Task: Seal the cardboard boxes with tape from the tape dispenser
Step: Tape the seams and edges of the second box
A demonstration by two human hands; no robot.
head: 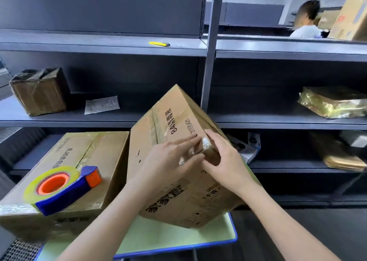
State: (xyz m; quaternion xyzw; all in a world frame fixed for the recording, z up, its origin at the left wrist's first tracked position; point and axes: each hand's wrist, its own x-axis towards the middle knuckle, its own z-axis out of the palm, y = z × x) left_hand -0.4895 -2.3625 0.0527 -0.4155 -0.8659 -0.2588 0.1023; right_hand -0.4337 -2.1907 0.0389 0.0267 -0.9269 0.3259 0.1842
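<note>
A tall cardboard box [158, 125] with black printed characters stands tilted on one corner at the centre. My left hand [168, 159] lies flat against its front face, fingers pressing a shiny strip of clear tape near the edge. My right hand [222, 159] presses the same tape over the box's right edge. A second, flatter cardboard box [95, 151] lies to the left, sealed with yellowish tape. The blue and orange tape dispenser [61, 187] with its clear tape roll rests on top of that box, untouched.
Both boxes sit on a pale green table with a blue rim [218, 239]. Grey metal shelves [119, 120] behind hold a small taped box [39, 92], a paper slip [102, 105], a yellow utility knife [159, 44] and gold-wrapped parcels [333, 102]. A person [305, 20] is at the far right.
</note>
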